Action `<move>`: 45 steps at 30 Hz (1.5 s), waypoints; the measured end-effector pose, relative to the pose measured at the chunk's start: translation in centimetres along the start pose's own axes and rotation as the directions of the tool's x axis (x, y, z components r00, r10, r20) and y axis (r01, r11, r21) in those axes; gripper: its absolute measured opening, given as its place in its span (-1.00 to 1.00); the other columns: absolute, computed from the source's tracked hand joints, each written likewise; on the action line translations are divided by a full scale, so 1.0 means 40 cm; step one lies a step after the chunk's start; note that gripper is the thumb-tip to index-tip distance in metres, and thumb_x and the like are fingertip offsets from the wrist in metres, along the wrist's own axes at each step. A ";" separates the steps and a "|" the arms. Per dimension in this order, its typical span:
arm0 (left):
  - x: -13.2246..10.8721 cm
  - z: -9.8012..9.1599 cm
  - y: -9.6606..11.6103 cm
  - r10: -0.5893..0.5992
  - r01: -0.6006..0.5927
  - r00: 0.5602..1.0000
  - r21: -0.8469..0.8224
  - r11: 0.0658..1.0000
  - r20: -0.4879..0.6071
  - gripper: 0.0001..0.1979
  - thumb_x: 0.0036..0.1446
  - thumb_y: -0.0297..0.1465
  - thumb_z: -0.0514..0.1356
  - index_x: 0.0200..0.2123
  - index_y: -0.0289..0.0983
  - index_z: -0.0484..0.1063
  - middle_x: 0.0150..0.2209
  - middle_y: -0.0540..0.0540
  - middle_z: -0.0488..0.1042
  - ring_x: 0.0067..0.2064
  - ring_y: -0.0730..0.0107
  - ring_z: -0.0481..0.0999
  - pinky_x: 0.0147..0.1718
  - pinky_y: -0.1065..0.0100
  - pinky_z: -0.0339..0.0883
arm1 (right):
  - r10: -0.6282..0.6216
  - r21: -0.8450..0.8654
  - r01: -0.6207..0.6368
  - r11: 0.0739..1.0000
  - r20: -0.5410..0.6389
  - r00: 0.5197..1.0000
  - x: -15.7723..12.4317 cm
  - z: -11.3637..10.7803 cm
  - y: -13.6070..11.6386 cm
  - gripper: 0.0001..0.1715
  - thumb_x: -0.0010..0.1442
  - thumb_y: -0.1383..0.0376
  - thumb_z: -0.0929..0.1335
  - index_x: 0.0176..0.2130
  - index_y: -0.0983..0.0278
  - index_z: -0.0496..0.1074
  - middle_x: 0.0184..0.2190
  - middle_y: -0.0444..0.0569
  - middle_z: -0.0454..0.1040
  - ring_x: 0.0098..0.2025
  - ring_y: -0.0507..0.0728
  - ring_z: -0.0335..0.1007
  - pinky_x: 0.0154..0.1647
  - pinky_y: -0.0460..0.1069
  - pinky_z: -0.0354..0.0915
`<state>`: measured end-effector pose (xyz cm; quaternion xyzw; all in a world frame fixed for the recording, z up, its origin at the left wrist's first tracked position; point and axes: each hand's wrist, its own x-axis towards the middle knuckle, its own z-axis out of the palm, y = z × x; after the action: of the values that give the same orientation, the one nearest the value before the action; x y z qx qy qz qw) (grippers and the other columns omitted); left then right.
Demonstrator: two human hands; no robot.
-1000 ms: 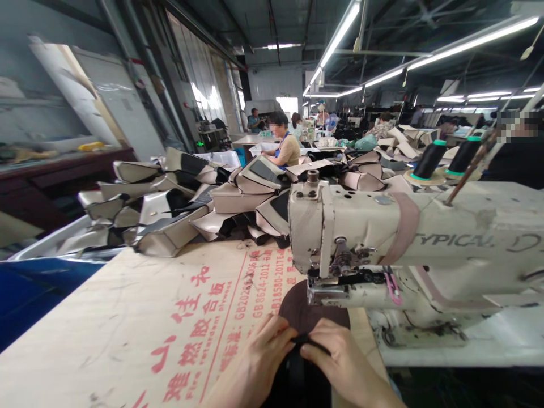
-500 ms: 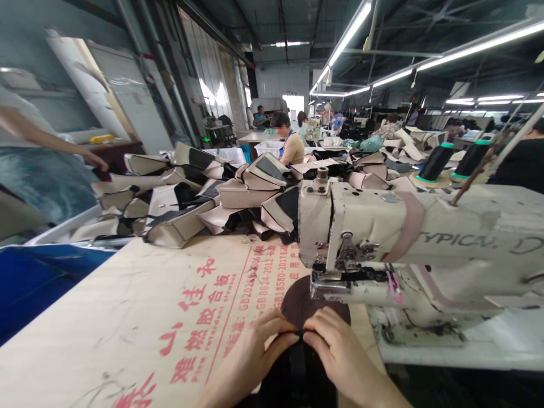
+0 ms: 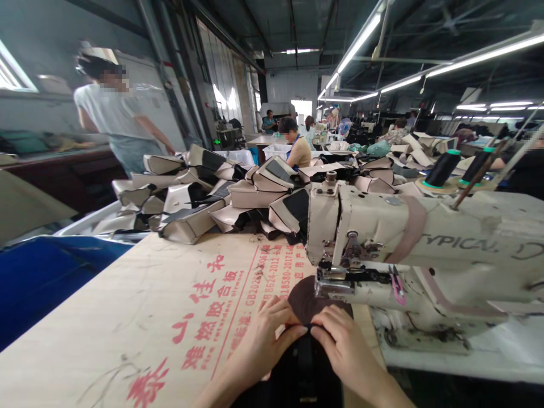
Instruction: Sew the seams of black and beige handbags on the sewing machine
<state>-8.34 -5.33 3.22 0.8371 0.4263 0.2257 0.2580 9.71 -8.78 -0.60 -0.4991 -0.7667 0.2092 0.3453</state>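
Note:
My left hand (image 3: 272, 331) and my right hand (image 3: 346, 343) meet over the front of the board. Thumbs and fingers of both pinch the upper edge of a black piece of soft material (image 3: 300, 374), fingertips almost touching. This piece hangs down between my wrists, and a small brass-coloured bit shows low on it. Just beyond my fingers a round, flat dark brown disc (image 3: 304, 300) lies on the board, partly under the sewing machine's (image 3: 374, 226) free arm. The machine's needle area is left of its head and stands clear of my hands.
Beige and black bag-like pieces (image 3: 259, 195) are heaped behind the plywood board (image 3: 170, 306). Blue sheeting (image 3: 55, 283) hangs at the left. Black thread cones (image 3: 442, 169) stand behind the machine. A person (image 3: 123, 107) stands at the left; others sit further back.
My view has swung slightly left and up, bringing more of the standing person into sight. Both hands keep their pinch on the black piece, with little shift.

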 end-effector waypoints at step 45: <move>0.084 -0.106 -0.068 0.111 -0.112 0.852 -0.030 0.993 0.511 -0.63 0.20 -0.25 -0.01 0.08 -0.01 0.28 0.13 0.08 0.30 0.18 0.28 0.21 0.15 0.27 0.03 | 0.333 0.445 -0.194 0.874 -0.259 0.907 -0.013 0.060 0.036 -0.61 0.26 0.11 0.20 -0.43 0.31 0.37 -0.47 -0.12 0.37 -0.37 0.02 0.28 -0.34 -0.14 0.10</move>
<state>-10.69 -0.15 5.31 0.8904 0.2932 0.0098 0.3481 8.98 -8.58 -3.34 -0.5443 -0.5612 0.3247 0.5323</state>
